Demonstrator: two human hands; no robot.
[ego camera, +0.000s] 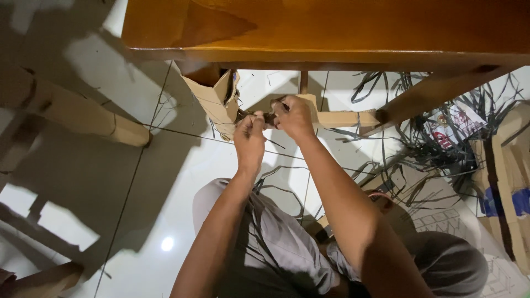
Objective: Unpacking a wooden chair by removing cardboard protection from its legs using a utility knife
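Note:
Both my hands meet just under the front edge of an orange-brown wooden table. My left hand pinches a thin dark strap beside a table leg wrapped in brown cardboard. My right hand grips the same strap where it crosses a cardboard-wrapped crossbar. The fingers of both hands are closed tightly on it. The strap's ends are hidden between my fingers.
A tangle of loose dark straps lies on the white tiled floor at the right, with flattened cardboard boxes beside it. Another cardboard-wrapped leg lies at the left. My knees in grey trousers are below.

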